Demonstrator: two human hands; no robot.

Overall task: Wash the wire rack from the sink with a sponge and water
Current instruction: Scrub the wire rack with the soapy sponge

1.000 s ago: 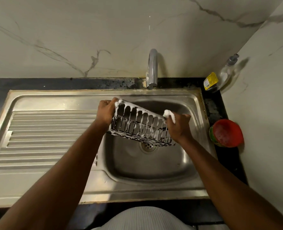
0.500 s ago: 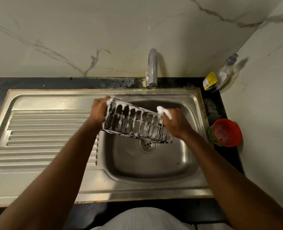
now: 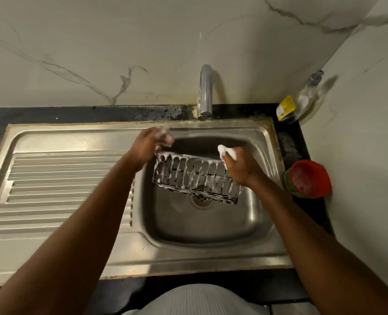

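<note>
Over a steel sink (image 3: 200, 253), the left hand (image 3: 151, 145) curls round the upper left corner of the foamy wire rack (image 3: 193, 180), its fingertips blurred, while the right hand (image 3: 239, 170) pinches a soapy white sponge (image 3: 226, 152) against the rack's right end. The rack hangs tilted above the drain (image 3: 201, 201); a faucet (image 3: 205, 92) stands behind, with a soap bottle (image 3: 305, 98) and a red bowl (image 3: 310, 178) to the right.

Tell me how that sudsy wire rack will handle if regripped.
Probably slippery: white suds coat the wire rack. Likely stiff: it holds its box shape tilted over the sink, the left hand gripping one corner. Probably light: mostly open wire.
</note>
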